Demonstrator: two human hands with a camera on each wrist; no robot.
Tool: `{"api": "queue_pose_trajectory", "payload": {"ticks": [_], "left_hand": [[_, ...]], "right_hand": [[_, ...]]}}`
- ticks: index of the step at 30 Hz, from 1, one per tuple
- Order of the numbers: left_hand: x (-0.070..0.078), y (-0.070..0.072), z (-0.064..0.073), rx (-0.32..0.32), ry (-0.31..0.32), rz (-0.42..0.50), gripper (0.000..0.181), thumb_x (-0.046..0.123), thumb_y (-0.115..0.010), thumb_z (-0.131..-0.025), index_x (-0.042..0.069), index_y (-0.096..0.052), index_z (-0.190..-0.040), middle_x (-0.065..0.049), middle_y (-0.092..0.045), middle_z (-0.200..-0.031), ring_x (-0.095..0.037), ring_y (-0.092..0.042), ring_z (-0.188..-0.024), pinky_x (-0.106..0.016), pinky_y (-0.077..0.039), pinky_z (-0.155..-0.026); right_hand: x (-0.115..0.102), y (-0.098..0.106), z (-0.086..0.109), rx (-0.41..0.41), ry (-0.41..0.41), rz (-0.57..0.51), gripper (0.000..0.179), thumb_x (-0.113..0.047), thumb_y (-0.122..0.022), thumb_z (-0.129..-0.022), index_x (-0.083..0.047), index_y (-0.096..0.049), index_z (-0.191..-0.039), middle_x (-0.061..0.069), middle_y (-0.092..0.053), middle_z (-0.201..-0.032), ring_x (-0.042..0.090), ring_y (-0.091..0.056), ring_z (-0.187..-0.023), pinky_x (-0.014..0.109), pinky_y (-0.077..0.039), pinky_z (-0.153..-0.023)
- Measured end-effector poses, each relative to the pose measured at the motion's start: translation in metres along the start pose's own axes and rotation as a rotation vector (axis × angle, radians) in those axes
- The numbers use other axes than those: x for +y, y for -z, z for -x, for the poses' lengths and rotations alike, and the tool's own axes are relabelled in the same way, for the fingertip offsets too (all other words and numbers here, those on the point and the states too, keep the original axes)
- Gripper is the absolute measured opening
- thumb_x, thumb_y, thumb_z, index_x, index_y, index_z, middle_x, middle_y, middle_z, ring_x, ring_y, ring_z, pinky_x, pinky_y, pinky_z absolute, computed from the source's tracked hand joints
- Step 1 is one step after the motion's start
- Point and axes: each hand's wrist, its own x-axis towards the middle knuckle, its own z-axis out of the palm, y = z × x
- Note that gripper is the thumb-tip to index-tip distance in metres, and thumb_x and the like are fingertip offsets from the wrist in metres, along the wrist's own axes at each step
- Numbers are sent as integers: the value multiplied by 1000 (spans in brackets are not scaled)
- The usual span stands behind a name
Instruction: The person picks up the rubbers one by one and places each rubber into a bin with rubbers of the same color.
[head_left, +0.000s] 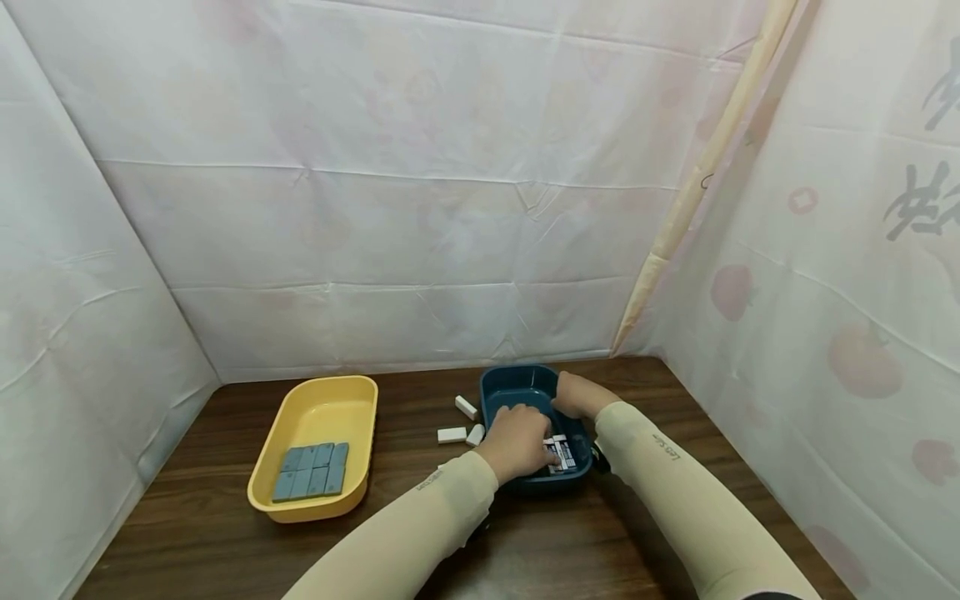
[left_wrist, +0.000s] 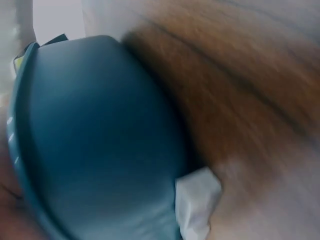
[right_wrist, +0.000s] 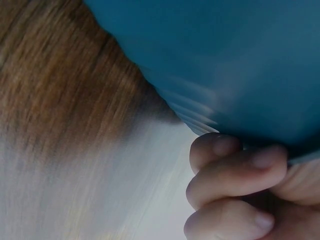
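A dark blue plastic basin (head_left: 517, 377) stands on the wooden table. My left hand (head_left: 519, 442) reaches over its left rim, with the thumb beside several pieces with black-and-white print (head_left: 560, 454) inside. The other left fingertips are hidden down in the basin, and I cannot tell whether they hold anything. At the right rim my right hand (head_left: 581, 395) grips the basin; in the right wrist view its curled fingers (right_wrist: 230, 172) lie against the blue wall. White blocks (head_left: 452, 435) lie on the table just left of the basin, one of them (left_wrist: 196, 200) close by its wall.
A yellow tray (head_left: 311, 390) stands to the left, with several flat grey-blue blocks (head_left: 311, 471) laid in rows at its near end. White printed cloth (head_left: 420, 250) hangs behind and at both sides of the table (head_left: 202, 500). A cloth-wrapped pole (head_left: 693, 192) leans in the back right corner.
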Motion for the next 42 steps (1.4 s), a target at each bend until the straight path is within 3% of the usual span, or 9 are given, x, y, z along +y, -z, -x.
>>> {"api": "queue_pose_trajectory", "payload": {"ticks": [6, 10, 17, 23, 27, 30, 36, 42], "left_hand": [[-24, 24, 16, 77, 12, -16, 26, 45, -84, -104, 20, -87, -111, 2, -76, -114, -20, -67, -110, -45, -56, -95], [-45, 46, 28, 102, 64, -14, 25, 41, -81, -107, 18, -86, -116, -1, -75, -117, -24, -67, -112, -48, -56, -96], [-75, 64, 50, 28, 135, 43, 18, 29, -78, -110, 12, -84, -113, -4, -78, -113, -21, -74, -100, -44, -64, -87], [-89, 66, 67, -134, 175, 89, 25, 30, -85, -104, 11, -84, -119, -5, -83, -119, -18, -74, -91, -45, -64, -85], [-93, 66, 76, -240, 182, 103, 50, 35, -99, -89, 9, -82, -128, -5, -82, -124, -19, -75, -97, -48, -64, -92], [-94, 65, 80, -295, 184, 101, 60, 35, -108, -77, 12, -80, -125, 0, -80, -112, -16, -71, -91, -46, -63, -90], [-93, 57, 82, -313, 170, 76, 62, 37, -112, -70, 13, -81, -117, 6, -76, -103, -11, -67, -87, -41, -63, -86], [-87, 46, 81, -304, 182, 71, 52, 40, -112, -69, 15, -77, -99, 8, -71, -88, -12, -62, -75, -37, -58, -74]], "right_hand": [[-5, 4, 12, 3, -25, -47, 47, -14, -65, -110, 16, -56, -144, 32, -69, -137, 32, -76, -112, 48, -65, -101], [-13, 11, 28, 13, -42, -62, 44, -11, -64, -111, 16, -56, -145, 29, -70, -134, 30, -74, -108, 49, -64, -103], [-14, 14, 37, 8, -36, -40, 30, -13, -66, -112, 11, -66, -129, 20, -74, -117, 24, -73, -98, 46, -65, -97], [-13, 13, 34, 11, -49, -39, 42, -14, -66, -112, 15, -58, -141, 26, -71, -128, 28, -72, -105, 50, -64, -103], [-13, 13, 34, 14, -36, -14, 35, -14, -65, -112, 14, -64, -134, 22, -73, -121, 26, -73, -102, 47, -64, -101], [-14, 15, 36, 8, -29, -8, 27, -13, -65, -112, 11, -69, -124, 18, -74, -112, 24, -75, -96, 45, -66, -96], [-14, 14, 34, 3, -37, -6, 25, -14, -65, -112, 8, -69, -121, 15, -72, -107, 22, -73, -92, 44, -66, -93], [-13, 13, 30, 1, -46, 3, 27, -15, -64, -113, 9, -68, -124, 17, -73, -110, 22, -73, -93, 43, -65, -93]]}}
